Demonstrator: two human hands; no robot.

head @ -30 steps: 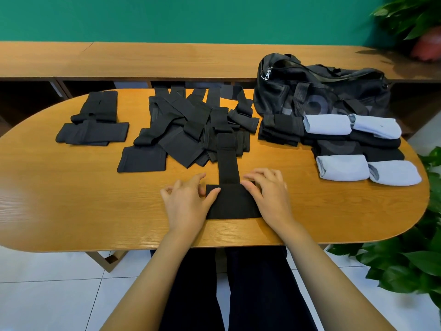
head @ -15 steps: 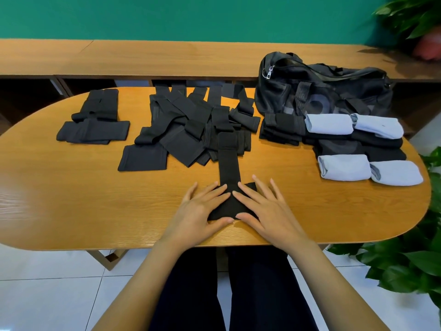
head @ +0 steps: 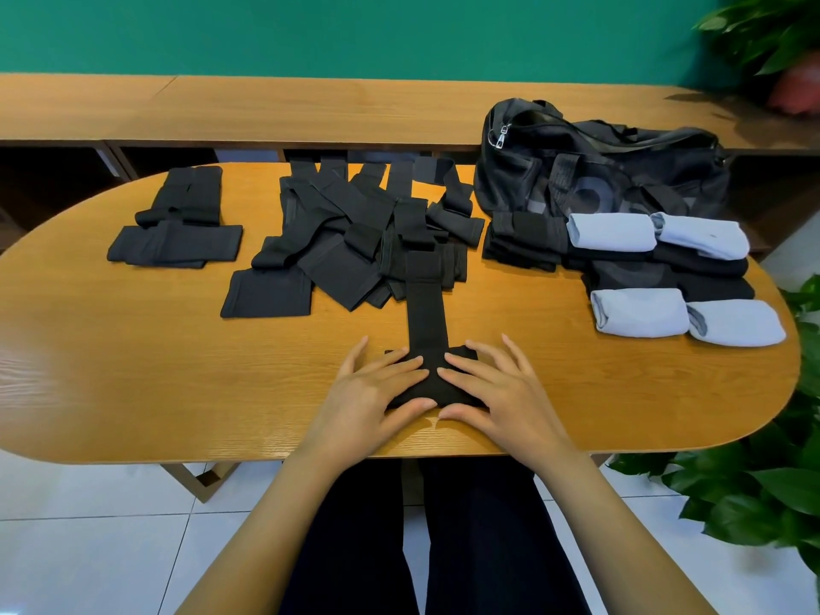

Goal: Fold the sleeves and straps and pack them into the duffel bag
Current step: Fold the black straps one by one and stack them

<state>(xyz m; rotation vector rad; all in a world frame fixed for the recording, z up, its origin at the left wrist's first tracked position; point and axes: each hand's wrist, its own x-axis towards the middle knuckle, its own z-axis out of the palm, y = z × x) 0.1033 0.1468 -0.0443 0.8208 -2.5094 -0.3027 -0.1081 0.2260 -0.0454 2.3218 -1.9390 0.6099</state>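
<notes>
On the wooden bench (head: 133,370), left hand (head: 368,392) and right hand (head: 501,392), each grip released with fingers straight, press flat on the folded black strap (head: 427,321).

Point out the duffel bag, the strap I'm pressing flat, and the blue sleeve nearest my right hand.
Duffel bag (head: 621,188): head view, middle of its front side.
Strap (head: 426,312): head view, bare length above the folded end.
Blue sleeve (head: 639,312): head view, middle of the roll.
</notes>
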